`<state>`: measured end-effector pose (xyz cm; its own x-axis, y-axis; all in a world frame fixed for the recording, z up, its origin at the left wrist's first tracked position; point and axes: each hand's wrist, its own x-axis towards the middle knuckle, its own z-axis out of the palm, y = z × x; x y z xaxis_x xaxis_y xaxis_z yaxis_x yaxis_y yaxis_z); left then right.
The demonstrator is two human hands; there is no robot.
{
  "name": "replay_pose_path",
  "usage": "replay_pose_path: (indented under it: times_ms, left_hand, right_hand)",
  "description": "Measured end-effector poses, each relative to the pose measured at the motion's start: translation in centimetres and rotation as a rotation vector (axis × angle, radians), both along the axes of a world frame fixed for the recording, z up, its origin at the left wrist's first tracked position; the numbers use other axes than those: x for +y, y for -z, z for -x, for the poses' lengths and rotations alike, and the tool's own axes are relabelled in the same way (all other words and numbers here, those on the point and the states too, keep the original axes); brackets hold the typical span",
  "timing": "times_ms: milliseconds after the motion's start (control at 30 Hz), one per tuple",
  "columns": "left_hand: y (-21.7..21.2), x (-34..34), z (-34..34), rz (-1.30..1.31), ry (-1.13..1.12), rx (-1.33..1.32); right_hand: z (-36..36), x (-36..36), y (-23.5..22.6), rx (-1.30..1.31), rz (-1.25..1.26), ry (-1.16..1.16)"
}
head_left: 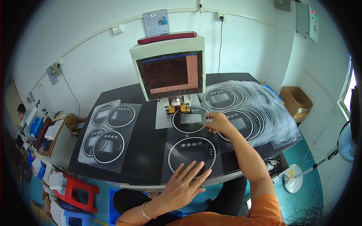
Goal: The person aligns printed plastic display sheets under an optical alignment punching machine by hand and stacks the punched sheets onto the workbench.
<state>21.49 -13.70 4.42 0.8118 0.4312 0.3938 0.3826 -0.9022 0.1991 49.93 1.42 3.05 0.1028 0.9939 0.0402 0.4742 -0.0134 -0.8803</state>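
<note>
Standing by a white wall [102,60], the black table [145,150] carries a screened machine [167,67] near its back edge, a large pile of clear sheets [271,124] toward its right edge and a smaller pile [109,132] by its left. One clear sheet [192,135] lies between them, its upper disc [188,119] beneath the machine, its lower disc [192,148] near the front edge. Left grip [184,185] is loose and empty, over the lower disc; right grip [218,122] curls at the upper disc's right rim, whether pinching the sheet I cannot tell. Left fingers spread, palm down; the right forearm [245,150] angles inward across the front edge.
</note>
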Motion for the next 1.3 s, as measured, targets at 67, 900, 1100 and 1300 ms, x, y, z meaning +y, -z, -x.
replay_pose_path:
  times_ms: [67, 900, 1100, 1300]
  left_hand:
    - [-0.4, -0.2, 2.1, 0.056, -0.058, 0.027]
    - [0.4, 5.6, 11.5, -0.353, -0.758, -0.165]
    - [4.5, 6.9, 7.8, -0.222, -0.67, -0.171]
    - [4.2, 6.6, 8.0, -0.088, -0.757, -0.308]
  right_hand:
    - [-0.7, 0.1, -0.9, -0.041, 0.011, 0.034]
    - [-3.3, -0.7, -1.4, -0.078, 0.011, -0.003]
    - [-4.6, -0.9, -3.0, -0.003, 0.144, -0.133]
    - [-4.1, 0.9, -0.8, 0.073, -0.037, 0.074]
